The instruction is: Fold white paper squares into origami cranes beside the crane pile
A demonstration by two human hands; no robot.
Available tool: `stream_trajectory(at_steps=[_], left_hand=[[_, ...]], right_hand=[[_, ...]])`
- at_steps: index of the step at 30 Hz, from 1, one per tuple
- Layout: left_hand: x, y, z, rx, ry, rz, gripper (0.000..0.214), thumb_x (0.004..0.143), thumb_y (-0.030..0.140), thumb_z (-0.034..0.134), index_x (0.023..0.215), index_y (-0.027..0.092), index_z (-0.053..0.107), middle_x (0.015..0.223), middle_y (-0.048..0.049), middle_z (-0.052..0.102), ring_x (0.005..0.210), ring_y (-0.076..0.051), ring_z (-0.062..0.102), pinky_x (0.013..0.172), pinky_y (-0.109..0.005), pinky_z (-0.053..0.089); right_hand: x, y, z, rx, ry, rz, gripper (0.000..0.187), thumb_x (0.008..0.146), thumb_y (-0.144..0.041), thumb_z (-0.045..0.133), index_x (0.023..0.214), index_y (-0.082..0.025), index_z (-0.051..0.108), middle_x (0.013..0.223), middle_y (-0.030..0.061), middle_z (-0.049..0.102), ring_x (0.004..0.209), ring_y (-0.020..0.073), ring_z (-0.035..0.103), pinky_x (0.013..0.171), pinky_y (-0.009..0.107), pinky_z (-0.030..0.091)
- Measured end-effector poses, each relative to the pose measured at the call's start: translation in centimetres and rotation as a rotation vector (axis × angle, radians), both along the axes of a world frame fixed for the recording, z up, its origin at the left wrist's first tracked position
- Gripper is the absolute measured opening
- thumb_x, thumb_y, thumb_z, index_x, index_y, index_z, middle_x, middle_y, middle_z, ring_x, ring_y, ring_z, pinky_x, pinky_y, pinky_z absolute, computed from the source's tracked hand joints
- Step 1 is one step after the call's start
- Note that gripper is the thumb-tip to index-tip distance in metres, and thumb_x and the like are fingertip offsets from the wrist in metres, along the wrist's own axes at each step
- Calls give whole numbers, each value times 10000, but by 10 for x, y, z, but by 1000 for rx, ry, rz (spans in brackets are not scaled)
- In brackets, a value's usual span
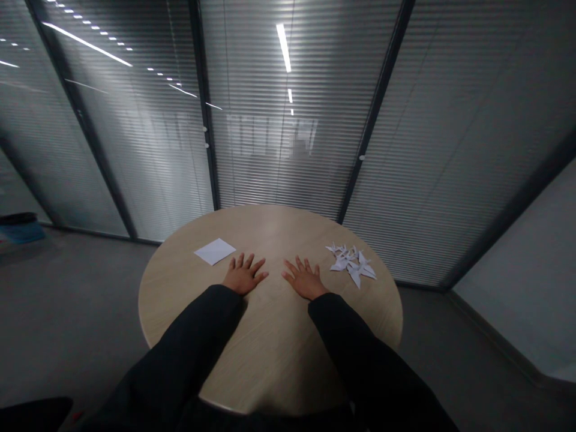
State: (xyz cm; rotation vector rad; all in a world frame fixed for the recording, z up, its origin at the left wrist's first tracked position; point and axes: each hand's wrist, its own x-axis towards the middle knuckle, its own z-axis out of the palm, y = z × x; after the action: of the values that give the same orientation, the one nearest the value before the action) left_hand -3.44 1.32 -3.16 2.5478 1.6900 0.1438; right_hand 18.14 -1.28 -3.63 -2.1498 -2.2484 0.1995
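Observation:
My left hand [244, 275] lies palm down on the round wooden table [270, 354], its fingers spread and holding nothing. Just beyond it to the left is white paper [215, 251], flat on the tabletop; whether it is one sheet or a stack I cannot tell. My right hand [305, 278] also rests flat with fingers apart, nothing in it. To its right sits a loose cluster of several folded white paper cranes [353, 262], some overlapping. A gap of bare tabletop separates the two hands. Dark sleeves cover both arms.
Glass partition panels with blinds [279, 168] stand close behind the table's far edge. A blue bin [21, 228] with a dark rim is on the grey floor at the far left. A pale wall [522, 288] rises on the right.

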Motion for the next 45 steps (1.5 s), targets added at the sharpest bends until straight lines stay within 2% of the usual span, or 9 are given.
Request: stream_trajectory(at_steps=[6, 14, 20, 31, 41, 45], left_hand=[[-1, 1, -3, 27, 0, -10, 661, 886, 663, 185, 1460, 350, 278, 1555, -76, 231, 1424, -367, 131, 1106, -563, 133], [0, 0, 0, 4, 0, -3, 660, 888, 662, 178, 1462, 350, 272, 1559, -71, 220, 1427, -360, 119, 1108, -563, 125], [0, 0, -1, 6, -5, -7, 664, 884, 668, 176, 1462, 355, 268, 1558, -71, 224, 1427, -359, 123, 1107, -564, 125], [0, 0, 1, 11, -1, -2, 656, 886, 663, 186, 1460, 358, 271, 1559, -65, 219, 1427, -359, 126, 1102, -563, 133], [0, 0, -1, 19, -1, -4, 657, 888, 662, 182, 1460, 353, 275, 1556, -71, 231, 1426, -361, 131, 1103, -565, 134], [0, 1, -1, 15, -3, -8, 660, 885, 665, 182, 1460, 354, 273, 1556, -73, 231, 1426, -362, 127, 1102, -567, 134]], right_hand=[[0, 0, 1, -1, 10, 3, 613, 919, -624, 142, 1481, -380, 131, 1589, 55, 67, 1438, 339, 64, 1083, 607, 56], [0, 0, 0, -12, 3, 3, 615, 917, -629, 134, 1481, -389, 93, 1591, 46, 35, 1440, 332, 50, 1083, 612, 39], [0, 0, 0, 6, 24, 5, 608, 919, -625, 168, 1477, -387, 136, 1588, 60, 73, 1437, 344, 64, 1080, 618, 57], [0, 0, 2, -13, -3, 2, 623, 914, -635, 124, 1483, -384, 84, 1591, 46, 48, 1440, 330, 50, 1085, 603, 50], [0, -1, 1, -5, 22, 0, 611, 920, -625, 153, 1479, -382, 133, 1589, 53, 64, 1439, 336, 62, 1086, 604, 46], [1, 0, 0, -11, 9, -1, 620, 916, -631, 139, 1482, -381, 105, 1591, 52, 47, 1440, 328, 50, 1086, 599, 43]])
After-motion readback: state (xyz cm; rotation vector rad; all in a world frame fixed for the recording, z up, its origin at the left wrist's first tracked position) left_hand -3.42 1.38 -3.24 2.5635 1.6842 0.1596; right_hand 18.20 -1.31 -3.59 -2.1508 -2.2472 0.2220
